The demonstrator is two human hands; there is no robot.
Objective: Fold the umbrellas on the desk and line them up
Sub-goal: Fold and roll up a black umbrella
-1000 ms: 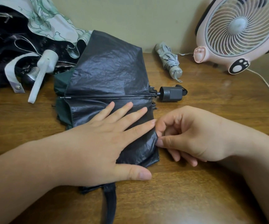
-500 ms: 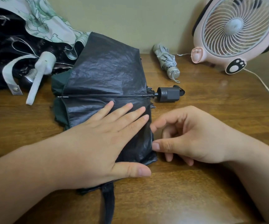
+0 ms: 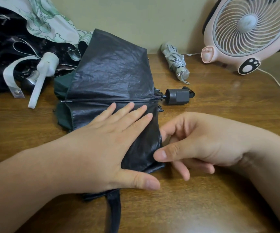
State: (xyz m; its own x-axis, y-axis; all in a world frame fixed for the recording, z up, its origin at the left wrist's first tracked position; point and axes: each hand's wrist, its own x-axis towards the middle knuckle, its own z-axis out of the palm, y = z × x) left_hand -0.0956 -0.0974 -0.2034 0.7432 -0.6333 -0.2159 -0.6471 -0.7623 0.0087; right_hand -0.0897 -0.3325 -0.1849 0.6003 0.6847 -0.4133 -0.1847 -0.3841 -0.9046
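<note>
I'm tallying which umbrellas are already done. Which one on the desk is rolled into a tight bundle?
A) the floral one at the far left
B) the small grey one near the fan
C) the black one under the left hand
B: the small grey umbrella lies as a compact roll beside the pink fan, while the black umbrella lies with its canopy spread under the flat left hand.

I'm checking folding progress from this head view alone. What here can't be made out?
Head view:
- Black umbrella, near folds: covered by the left hand pressed flat on them.
- Its strap: end cut off by the bottom edge.
- Patterned umbrella: cut off by the left and top edges.
- Fan: cut off by the top and right edges.
</note>
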